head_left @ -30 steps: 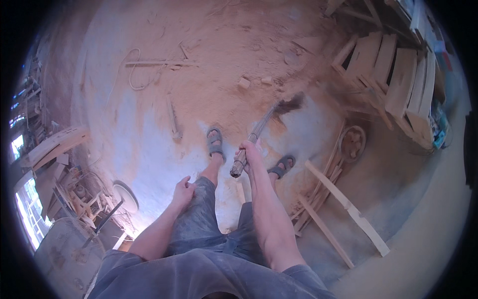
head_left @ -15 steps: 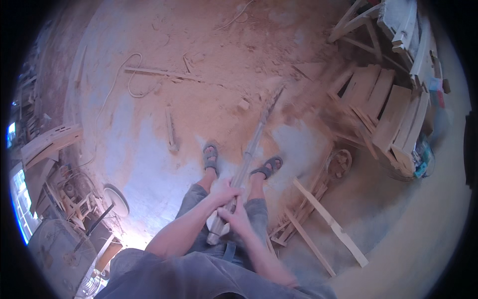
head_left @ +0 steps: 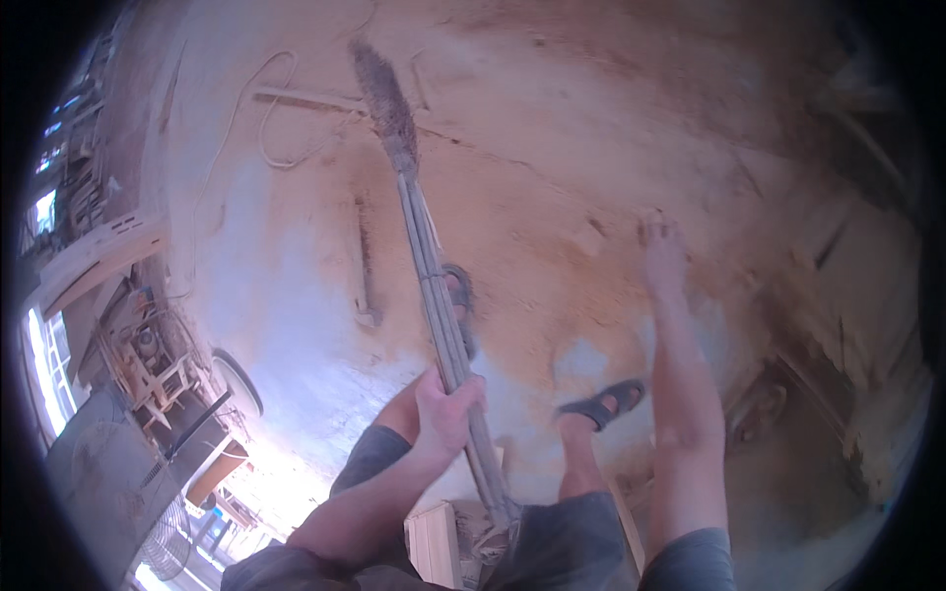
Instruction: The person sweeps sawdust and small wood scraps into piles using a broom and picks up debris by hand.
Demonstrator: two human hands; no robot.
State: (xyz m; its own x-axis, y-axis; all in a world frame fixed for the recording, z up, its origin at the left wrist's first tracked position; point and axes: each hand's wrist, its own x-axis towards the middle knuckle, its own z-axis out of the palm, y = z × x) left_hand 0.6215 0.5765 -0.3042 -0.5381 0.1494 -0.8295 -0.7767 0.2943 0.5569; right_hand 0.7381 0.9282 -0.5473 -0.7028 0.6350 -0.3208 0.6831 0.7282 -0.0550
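1. At your far left lie pale planks (head_left: 99, 258), stacked at a slant; nearer you, on the same side, shows a round wire guard (head_left: 166, 542).
2. Just right of these stands a round disc (head_left: 236, 382) with a pale rim; beyond it a thin cable (head_left: 235, 133) loops over the dusty floor (head_left: 286, 227), beside a plank (head_left: 301, 98) lying crosswise.
3. A narrow wooden strip (head_left: 361, 261) lies lengthwise on the floor, left of your broom.
4. The broom (head_left: 434, 295) slants from between your thighs toward the far left; its dark bristles (head_left: 386, 103) overlap the plank's right end in view; whether they touch the floor, you cannot tell.
5. Your left hand (head_left: 448, 409) is wrapped around the broom's handle, toward its near end.
6. Your right hand (head_left: 660, 241) is off the broom, stretched far and right, beyond your right sandal (head_left: 609, 402); its fingers are blurred, so you cannot tell whether they are spread or closed.
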